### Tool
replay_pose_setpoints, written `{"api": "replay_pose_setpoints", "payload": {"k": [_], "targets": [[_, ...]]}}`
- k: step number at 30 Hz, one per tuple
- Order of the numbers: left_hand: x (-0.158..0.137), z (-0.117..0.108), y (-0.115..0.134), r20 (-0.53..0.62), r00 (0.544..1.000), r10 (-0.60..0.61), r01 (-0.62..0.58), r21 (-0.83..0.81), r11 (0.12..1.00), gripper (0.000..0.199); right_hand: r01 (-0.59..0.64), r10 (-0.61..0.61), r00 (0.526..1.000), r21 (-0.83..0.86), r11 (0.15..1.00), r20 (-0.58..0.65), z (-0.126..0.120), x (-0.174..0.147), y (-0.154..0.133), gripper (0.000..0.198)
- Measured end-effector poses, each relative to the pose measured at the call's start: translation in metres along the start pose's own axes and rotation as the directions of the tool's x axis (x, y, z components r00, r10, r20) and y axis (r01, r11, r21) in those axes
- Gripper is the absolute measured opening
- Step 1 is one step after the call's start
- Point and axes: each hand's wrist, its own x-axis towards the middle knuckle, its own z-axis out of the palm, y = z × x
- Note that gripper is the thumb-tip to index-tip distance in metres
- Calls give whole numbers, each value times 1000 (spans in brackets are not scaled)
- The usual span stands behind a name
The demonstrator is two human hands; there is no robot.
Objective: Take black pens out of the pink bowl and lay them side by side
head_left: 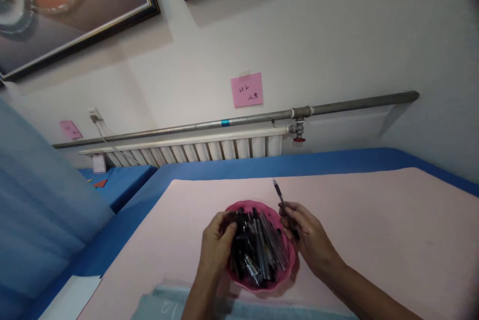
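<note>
A pink bowl (pixel 258 289) with a wavy rim holds a heap of pens (pixel 262 245), most of them clear-barrelled or black. Above the bowl's right side, my right hand (pixel 309 233) grips a pen (pixel 277 189) with a black grip section, its metal tip pointing up and away from me. My left hand (pixel 217 240) is at the bowl's left rim, thumb and fingers curled together by the dark pens. Whatever those fingers pinch, if anything, is too dark to make out.
The bowl rests on a pink sheet (pixel 374 220) over a blue table (pixel 299 163). Teal cloth (pixel 160 302) lies at the near edge, and white paper (pixel 71 297) at the left. A blue curtain (pixel 41 200) hangs left. Behind are a radiator (pixel 224 149) and pipe (pixel 348 106).
</note>
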Motion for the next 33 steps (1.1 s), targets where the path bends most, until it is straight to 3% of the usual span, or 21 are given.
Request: {"api": "replay_pose_setpoints", "payload": {"k": [2, 5, 8, 14, 24, 33], "targets": [[-2, 5, -4, 73, 993, 94, -109, 232, 967, 22, 9, -9, 1000, 12, 1000, -4, 0, 1, 1, 18], [-5, 13, -10, 145, 970, 195, -241, 476, 846, 32, 14, -14, 1000, 18, 1000, 2, -1, 2, 4, 17], [-7, 18, -15, 207, 959, 194, -281, 592, 755, 39, 10, -10, 1000, 25, 1000, -5, -2, 3, 5, 16], [-8, 20, -17, 263, 947, 185, -318, 689, 651, 29, 10, -10, 1000, 30, 999, 2, -2, 4, 5, 18], [-8, 21, -11, 231, 962, 147, -270, 716, 643, 22, -2, 2, 1000, 18, 1000, 20, -3, 4, 4, 17], [-2, 4, -7, 131, 984, 122, -178, 632, 754, 26, -21, 20, 1000, 45, 999, 19, -4, 5, 3, 16]]}}
